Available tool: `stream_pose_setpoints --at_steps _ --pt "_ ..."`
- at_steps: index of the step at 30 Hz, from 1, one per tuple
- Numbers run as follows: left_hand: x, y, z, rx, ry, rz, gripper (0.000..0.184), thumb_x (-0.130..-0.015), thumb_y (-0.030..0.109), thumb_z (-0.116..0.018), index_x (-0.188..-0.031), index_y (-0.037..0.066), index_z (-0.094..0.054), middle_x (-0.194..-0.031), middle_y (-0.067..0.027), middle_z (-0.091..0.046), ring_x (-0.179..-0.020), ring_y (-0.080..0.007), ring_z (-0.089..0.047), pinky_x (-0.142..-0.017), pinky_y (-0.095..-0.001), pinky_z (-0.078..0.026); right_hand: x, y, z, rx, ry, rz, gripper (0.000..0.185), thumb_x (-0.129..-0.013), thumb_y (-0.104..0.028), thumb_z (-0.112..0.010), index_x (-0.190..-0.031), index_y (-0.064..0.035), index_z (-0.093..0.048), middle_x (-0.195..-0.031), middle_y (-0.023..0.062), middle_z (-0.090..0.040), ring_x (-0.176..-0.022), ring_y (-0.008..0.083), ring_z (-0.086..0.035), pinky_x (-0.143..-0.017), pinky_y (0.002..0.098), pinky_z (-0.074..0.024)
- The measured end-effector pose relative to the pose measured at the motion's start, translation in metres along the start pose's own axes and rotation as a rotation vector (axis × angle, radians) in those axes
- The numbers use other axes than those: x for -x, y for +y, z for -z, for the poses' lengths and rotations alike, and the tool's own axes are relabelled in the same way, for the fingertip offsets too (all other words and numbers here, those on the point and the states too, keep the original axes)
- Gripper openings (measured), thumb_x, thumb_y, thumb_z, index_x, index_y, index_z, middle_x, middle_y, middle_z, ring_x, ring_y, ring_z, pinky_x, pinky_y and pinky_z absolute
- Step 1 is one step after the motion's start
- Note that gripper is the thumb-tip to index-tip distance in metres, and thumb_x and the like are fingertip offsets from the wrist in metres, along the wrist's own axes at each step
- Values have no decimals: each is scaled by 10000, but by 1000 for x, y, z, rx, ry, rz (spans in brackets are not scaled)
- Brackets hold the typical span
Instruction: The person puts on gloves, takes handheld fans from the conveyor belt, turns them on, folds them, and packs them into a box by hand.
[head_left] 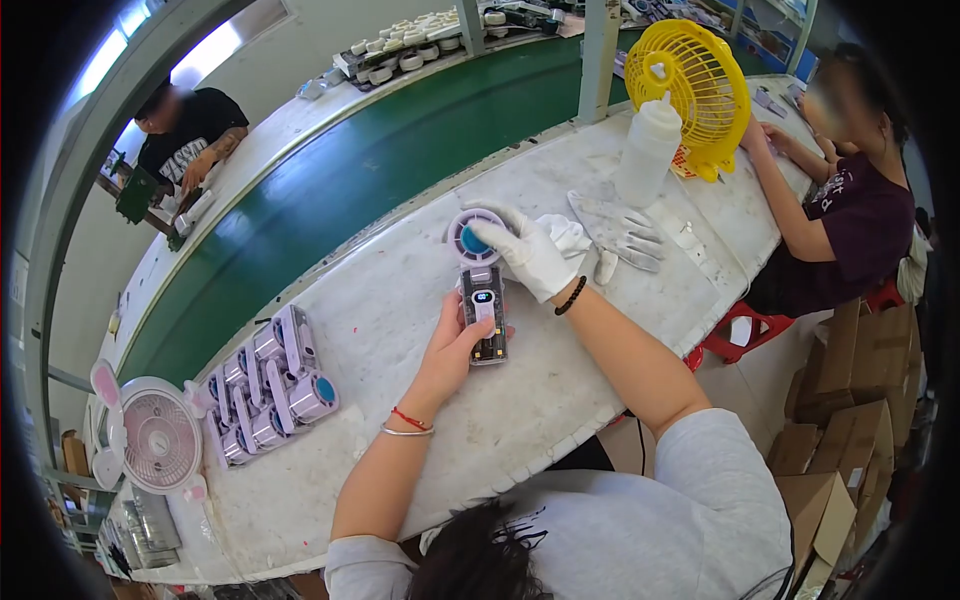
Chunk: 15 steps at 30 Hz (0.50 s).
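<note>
A handheld fan (484, 290) with a pale purple round head, a teal centre and a dark see-through handle is held upright over the white table. My bare left hand (455, 340) wraps round the handle, its thumb near the button below a small lit display. My right hand (530, 252), in a white glove, grips the fan's round head from the right, with fingers behind it and the thumb over its front. Beyond my right wrist lie a crumpled white cloth or glove (566, 236) and a flat white glove (620, 228).
Several purple fans (270, 385) stand grouped at left, beside a pink-and-white desk fan (160, 435). A white squeeze bottle (650, 150) and a yellow fan (690, 95) stand at right. A green conveyor belt (330, 220) runs behind. Co-workers sit far left and right; cardboard boxes (860, 350) stand lower right.
</note>
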<state>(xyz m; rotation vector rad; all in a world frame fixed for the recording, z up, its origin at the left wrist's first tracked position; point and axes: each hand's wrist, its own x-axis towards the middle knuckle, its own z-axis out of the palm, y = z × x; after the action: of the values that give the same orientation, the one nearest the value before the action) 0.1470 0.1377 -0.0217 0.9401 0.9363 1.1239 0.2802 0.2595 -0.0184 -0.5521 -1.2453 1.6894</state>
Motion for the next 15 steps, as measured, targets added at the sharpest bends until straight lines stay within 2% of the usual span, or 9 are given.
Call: stream_pose_setpoints --at_steps 1,4,7,10,15 --pt "0 1 0 2 -4 0 467 -903 109 -511 -1324 42 -320 -1173 -158 -562 -950 -242 -633 -813 -343 -522 -3 5 2 -31 27 20 469 -875 -265 -671 -1268 -52 -529 -1130 50 -601 -1016 113 -564 -873 255 -467" --pt "-1 0 1 -10 -11 -6 466 -904 106 -512 -1325 42 -321 -1174 -158 -565 -952 -240 -633 -814 -342 -521 0 -6 -6 63 43 2 384 -910 -155 -615 -1258 -25 -516 -1112 54 -603 -994 114 -581 -864 259 -487" --pt "-1 -3 2 -28 -23 -13 473 -904 102 -511 -1331 43 -316 -1180 -161 -566 -960 -239 -632 -818 -344 -521 8 -22 -18 302 26 76 359 -921 -178 -599 -1241 -28 -529 -1105 53 -606 -980 111 -581 -855 254 -486" --pt "0 -4 1 -33 -31 -24 485 -904 98 -511 -1341 41 -307 -1189 -165 -564 -967 -240 -632 -826 -346 -519 2 -11 -8 154 5 73 369 -913 -189 -608 -1242 -41 -527 -1101 54 -607 -976 112 -582 -853 253 -485" --pt "1 -2 1 -31 -34 -36 497 -907 95 -511 -1352 38 -298 -1192 -167 -562 -969 -238 -631 -839 -345 -517 4 -24 -6 157 -78 30 377 -919 -188 -593 -1260 -48 -515 -1091 59 -609 -991 114 -578 -872 256 -476"
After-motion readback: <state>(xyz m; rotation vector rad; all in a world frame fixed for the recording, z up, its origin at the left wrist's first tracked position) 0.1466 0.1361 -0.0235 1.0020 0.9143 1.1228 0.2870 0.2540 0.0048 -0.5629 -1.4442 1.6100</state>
